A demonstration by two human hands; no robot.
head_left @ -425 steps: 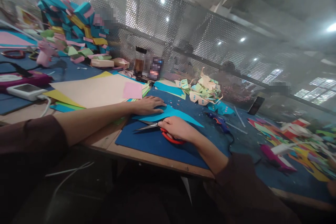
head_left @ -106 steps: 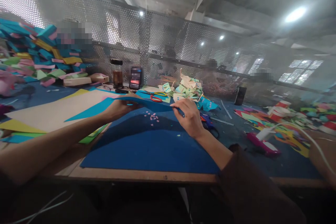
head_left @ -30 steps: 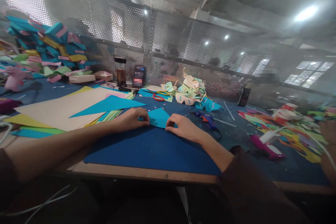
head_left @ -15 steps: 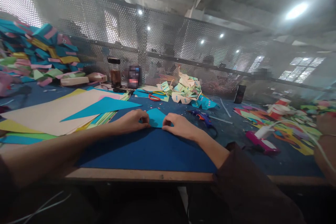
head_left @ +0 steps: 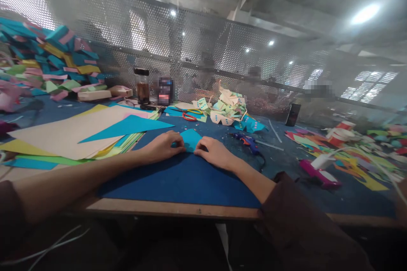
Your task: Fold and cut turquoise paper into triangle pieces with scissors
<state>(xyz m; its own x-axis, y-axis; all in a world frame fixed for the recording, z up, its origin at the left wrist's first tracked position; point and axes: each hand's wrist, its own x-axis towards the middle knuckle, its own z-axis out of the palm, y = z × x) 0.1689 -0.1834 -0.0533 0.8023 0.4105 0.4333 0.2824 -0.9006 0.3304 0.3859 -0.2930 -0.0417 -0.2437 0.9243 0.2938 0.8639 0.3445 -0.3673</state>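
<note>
A small turquoise paper piece (head_left: pixel 191 139) lies on the dark blue mat (head_left: pixel 190 178) in front of me. My left hand (head_left: pixel 163 146) presses on its left edge with curled fingers. My right hand (head_left: pixel 213 152) pinches its right edge, so the two hands almost meet over the paper. A larger turquoise triangle (head_left: pixel 127 127) rests apart on the beige sheet (head_left: pixel 73 131) to the left. Red-handled scissors (head_left: pixel 188 115) lie farther back, untouched.
Stacked coloured sheets lie at left, with a heap of folded paper boxes (head_left: pixel 54 65) behind them. A blue glue gun (head_left: pixel 246 140) and a pile of cut shapes (head_left: pixel 229 112) sit beyond my hands. A pink glue gun (head_left: pixel 319 175) and scraps cover the right. A perforated metal screen (head_left: pixel 222 63) closes the back.
My hands have drawn closer together on the small turquoise piece, which looks narrower than a second ago. Earlier still I held a long turquoise strip up off the mat.
</note>
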